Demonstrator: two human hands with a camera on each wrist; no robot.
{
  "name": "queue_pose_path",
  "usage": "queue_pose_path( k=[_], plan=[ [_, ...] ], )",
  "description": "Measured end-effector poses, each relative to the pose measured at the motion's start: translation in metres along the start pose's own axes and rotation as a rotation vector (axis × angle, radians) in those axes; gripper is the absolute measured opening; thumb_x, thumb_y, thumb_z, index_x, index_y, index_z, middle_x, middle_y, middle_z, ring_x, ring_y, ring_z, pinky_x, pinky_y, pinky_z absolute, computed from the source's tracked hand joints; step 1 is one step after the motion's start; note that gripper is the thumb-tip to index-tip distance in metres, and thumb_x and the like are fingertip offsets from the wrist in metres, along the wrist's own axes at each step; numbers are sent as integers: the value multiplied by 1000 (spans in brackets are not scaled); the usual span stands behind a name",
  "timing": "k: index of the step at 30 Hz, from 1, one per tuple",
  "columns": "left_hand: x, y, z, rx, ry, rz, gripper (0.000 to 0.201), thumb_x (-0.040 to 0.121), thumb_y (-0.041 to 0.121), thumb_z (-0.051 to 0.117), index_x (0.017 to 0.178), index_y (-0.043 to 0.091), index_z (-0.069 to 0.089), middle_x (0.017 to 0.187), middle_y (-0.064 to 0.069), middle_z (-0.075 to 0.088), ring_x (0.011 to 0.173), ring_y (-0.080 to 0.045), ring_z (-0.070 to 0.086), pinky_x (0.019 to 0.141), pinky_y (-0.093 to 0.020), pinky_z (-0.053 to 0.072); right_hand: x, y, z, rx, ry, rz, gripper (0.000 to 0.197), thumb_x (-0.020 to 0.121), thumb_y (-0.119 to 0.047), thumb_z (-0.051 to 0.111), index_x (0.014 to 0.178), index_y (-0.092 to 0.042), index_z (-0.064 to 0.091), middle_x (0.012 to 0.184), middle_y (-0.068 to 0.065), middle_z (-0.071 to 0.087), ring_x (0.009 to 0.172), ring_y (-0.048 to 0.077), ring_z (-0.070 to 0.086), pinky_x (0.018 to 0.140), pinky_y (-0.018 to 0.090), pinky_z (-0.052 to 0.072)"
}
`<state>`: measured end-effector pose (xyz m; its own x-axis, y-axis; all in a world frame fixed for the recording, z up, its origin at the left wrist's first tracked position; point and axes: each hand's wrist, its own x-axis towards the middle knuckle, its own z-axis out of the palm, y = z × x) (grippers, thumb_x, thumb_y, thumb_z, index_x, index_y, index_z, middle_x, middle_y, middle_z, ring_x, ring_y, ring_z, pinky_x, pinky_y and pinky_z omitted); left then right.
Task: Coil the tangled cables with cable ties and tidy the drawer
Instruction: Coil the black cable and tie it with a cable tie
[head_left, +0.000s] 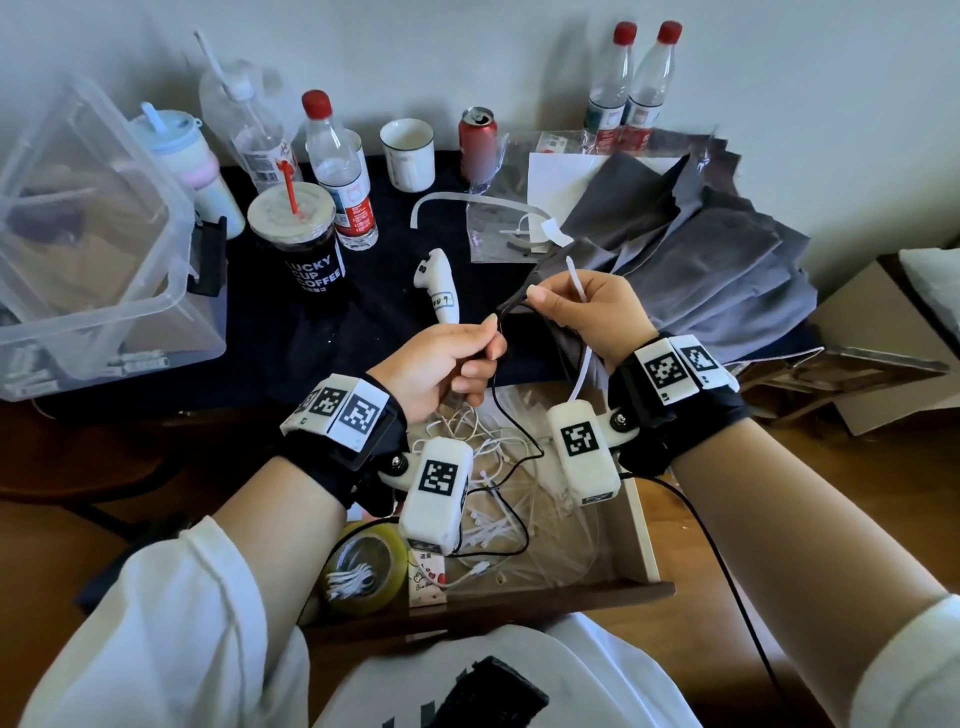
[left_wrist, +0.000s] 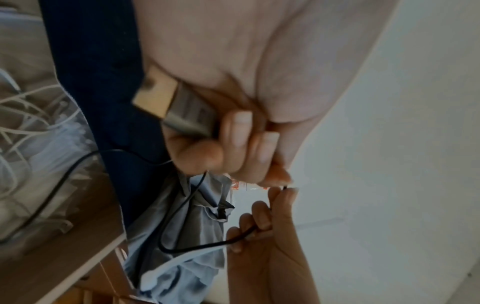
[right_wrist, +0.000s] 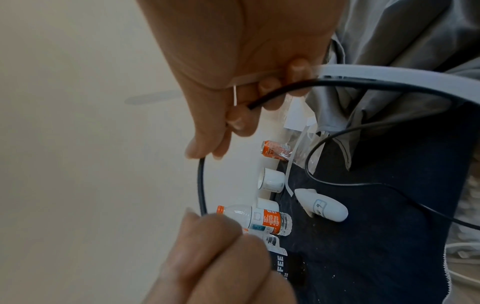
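Over on the left, a clear plastic storage bin (head_left: 98, 234) sits on the desk (head_left: 260, 332), and beside it a Lucky Cup Coffee cup (head_left: 298, 244) with a red straw, then a red-capped water bottle (head_left: 340, 176). A white controller (head_left: 441, 286) lies on the dark cloth near the middle.

Now the action: the left hand (head_left: 441, 364) is curled tight, thumb and forefinger pinching a thin black cable (head_left: 506, 415), and the left wrist view shows the cable's USB plug (left_wrist: 171, 107) tucked under the other fingers. The cable runs a short span across to the right hand (head_left: 592, 306), which pinches it too and grips a white cable tie (head_left: 576, 283) running through the fist, one end poking up above the knuckles, the other trailing below the wrist.

From the hands the black cable drops into the open drawer (head_left: 641, 525) below, where white cables (head_left: 483, 441), loose cable ties (head_left: 493, 525) and a roll of tape (head_left: 363, 566) lie jumbled. Far right, grey cloth (head_left: 701, 260) is heaped on the desk, two more bottles (head_left: 634, 78) behind it.
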<state>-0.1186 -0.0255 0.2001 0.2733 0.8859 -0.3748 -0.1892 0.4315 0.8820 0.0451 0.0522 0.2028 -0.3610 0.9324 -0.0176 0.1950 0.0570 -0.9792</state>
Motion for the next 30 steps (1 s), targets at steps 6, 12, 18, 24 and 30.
queue_pose_path(
  k=[6, 12, 18, 24, 30],
  plan=[
    [-3, 1, 1, -165, -28, -34, 49, 97, 47, 29, 59, 20, 43, 45, 11, 21, 35, -2, 19, 35, -16, 18, 1, 10, 3, 18, -50, -44, 13, 91, -9, 55, 90, -5, 67, 48, -11, 53, 49, -4, 46, 59, 7, 38],
    [2, 11, -3, -502, 64, 243, 36, 100, 41, 27, 107, 24, 59, 44, 10, 25, 34, -2, 22, 35, -14, 21, -10, 40, 16, -125, -238, 76, 27, 97, -12, 44, 109, 2, 64, 55, -4, 56, 50, 1, 46, 58, 21, 40],
    [8, 13, -6, -566, 196, 329, 30, 102, 37, 24, 123, 32, 45, 51, 10, 35, 37, -3, 28, 39, -13, 27, -20, 32, 27, -225, -369, 87, 30, 98, -18, 43, 114, -2, 63, 52, 2, 48, 43, -3, 45, 59, 8, 37],
    [14, 15, -11, -587, 306, 435, 23, 105, 21, 25, 92, 26, 44, 66, 7, 60, 42, -1, 41, 46, -13, 36, -23, 15, 31, -304, -528, 118, 31, 95, -35, 47, 111, -19, 68, 43, -13, 41, 44, 1, 39, 55, 11, 34],
    [12, 5, -16, -302, 331, 314, 19, 103, 9, 29, 115, 13, 44, 89, -3, 74, 75, -15, 70, 86, -31, 51, -24, 2, 30, -358, -668, -6, 23, 84, -26, 65, 102, -14, 72, 96, 8, 73, 92, 14, 66, 95, 38, 48]
  ],
)
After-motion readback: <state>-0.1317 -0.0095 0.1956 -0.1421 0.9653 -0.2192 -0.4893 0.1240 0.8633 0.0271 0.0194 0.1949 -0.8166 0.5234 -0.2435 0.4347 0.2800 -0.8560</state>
